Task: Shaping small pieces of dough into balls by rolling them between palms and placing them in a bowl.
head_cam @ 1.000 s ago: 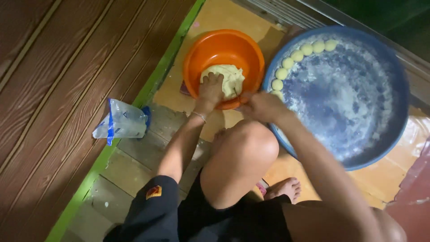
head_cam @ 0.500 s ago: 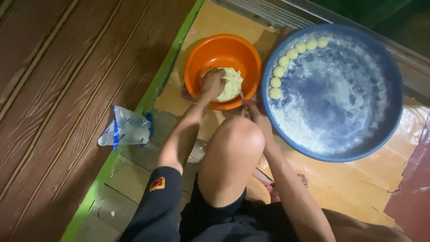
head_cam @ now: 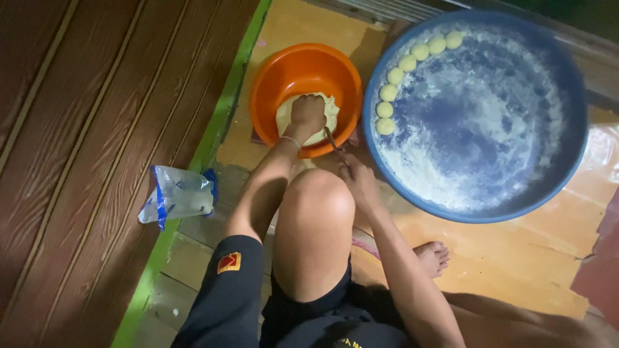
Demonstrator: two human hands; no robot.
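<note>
An orange plastic bowl [head_cam: 284,71] sits on the floor in front of my knee and holds a lump of pale dough [head_cam: 329,109]. My left hand [head_cam: 307,115], with a thin bracelet at the wrist, is curled into a fist and pressed into the dough. My right hand [head_cam: 359,183] rests low between the bowl and the blue basin [head_cam: 567,167], closed around a thin utensil [head_cam: 331,139] whose tip reaches over the bowl's near rim. Several small dough balls [head_cam: 398,77] line the upper left inner edge of the floured basin.
A clear plastic bag with blue trim [head_cam: 179,194] lies on the left by the green strip [head_cam: 193,167] that borders dark wooden planks [head_cam: 77,129]. My bent knee [head_cam: 316,200] and bare foot [head_cam: 433,256] are on the orange floor covering near the basin.
My right hand has drawn back from the basin's rim to the near side of the bowl. My left hand stays in the dough. The view has shifted slightly.
</note>
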